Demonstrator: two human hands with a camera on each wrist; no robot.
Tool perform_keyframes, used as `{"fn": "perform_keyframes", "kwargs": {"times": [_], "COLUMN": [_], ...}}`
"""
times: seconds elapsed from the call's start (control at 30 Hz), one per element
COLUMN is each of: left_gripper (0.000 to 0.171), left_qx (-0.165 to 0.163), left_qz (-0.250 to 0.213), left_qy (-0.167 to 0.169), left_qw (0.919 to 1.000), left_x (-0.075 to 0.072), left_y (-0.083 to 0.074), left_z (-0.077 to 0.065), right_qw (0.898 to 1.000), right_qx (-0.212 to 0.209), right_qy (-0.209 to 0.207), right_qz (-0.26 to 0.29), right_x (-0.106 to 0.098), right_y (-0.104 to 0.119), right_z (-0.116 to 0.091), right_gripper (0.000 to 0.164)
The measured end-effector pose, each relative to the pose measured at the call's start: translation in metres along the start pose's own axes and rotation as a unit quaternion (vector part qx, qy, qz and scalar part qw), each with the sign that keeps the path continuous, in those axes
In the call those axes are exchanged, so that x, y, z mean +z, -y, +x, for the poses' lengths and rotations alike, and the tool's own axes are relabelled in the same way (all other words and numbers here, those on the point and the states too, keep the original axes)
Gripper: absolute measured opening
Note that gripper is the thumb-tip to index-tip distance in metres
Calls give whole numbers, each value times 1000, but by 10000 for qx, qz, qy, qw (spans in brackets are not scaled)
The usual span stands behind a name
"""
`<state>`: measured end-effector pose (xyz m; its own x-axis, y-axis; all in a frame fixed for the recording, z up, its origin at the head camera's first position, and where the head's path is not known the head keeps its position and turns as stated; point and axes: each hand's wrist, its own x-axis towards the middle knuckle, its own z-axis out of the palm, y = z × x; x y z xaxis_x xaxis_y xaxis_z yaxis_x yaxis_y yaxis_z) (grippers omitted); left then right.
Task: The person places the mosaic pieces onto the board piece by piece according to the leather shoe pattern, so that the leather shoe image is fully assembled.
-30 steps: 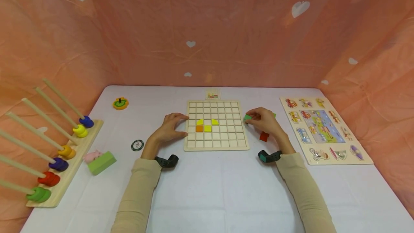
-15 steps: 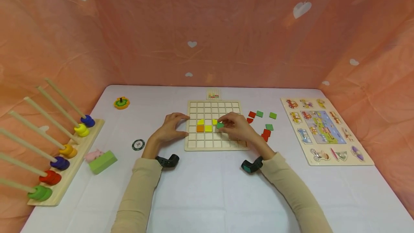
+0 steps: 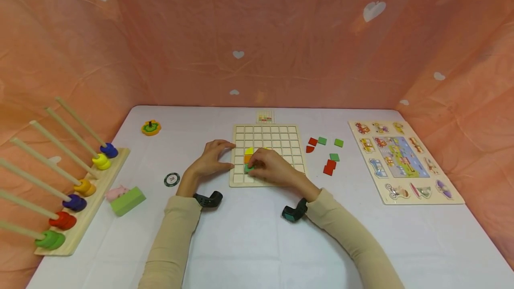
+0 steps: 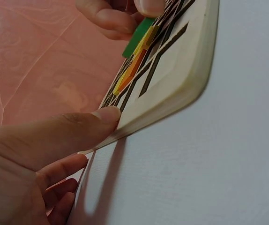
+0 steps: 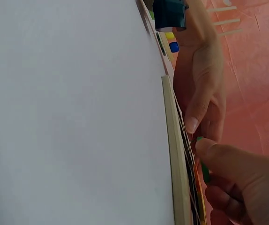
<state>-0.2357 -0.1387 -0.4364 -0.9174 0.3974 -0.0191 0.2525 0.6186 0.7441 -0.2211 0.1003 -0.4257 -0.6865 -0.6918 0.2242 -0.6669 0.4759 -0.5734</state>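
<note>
A wooden grid board (image 3: 281, 135) lies flat at the middle of the table. Over its lower left part my right hand (image 3: 275, 167) pinches a green square tile (image 3: 248, 168) between thumb and fingers. In the left wrist view this green tile (image 4: 138, 37) is held tilted above the board's surface. My left hand (image 3: 209, 159) rests against the board's left edge, its thumb (image 4: 92, 123) touching the rim. On the grid sit an orange tile (image 3: 247, 158) and a yellow tile (image 3: 249, 150); my right hand covers other cells.
Right of the board lie several loose red tiles (image 3: 330, 164) and green tiles (image 3: 339, 143). A picture puzzle board (image 3: 381, 193) is farther right, a pattern card (image 3: 265, 117) behind. At left are a peg stacker (image 3: 96, 195), a green block (image 3: 127, 201) and a round chip (image 3: 172, 179).
My right hand has moved left from the loose tiles, across the board to its lower left, carrying the green tile. My left hand stays at the board's edge.
</note>
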Motion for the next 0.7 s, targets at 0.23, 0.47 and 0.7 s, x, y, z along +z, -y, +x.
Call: {"fn": "perform_keyframes", "kwargs": {"times": [0.23,0.47,0.7], "left_gripper": [58,58,58], "left_qx": [89,25,-15], "left_qz": [7,-20,-11], "left_qy": [-17,-23,18], "left_qw": [10000,10000,10000], "left_x": [0,0,1], "left_y": [0,0,0], "left_z": [0,-1,0], "right_qw": [9994,9991,9991], "right_qx": [-52,-248,-143], "right_qy": [164,144,165], "right_qz": [-304,-301,-357], "right_x": [1,1,-2], "right_y": [0,-5,-3], "right_z": [1,1,2], "right_gripper": [10,6,6]}}
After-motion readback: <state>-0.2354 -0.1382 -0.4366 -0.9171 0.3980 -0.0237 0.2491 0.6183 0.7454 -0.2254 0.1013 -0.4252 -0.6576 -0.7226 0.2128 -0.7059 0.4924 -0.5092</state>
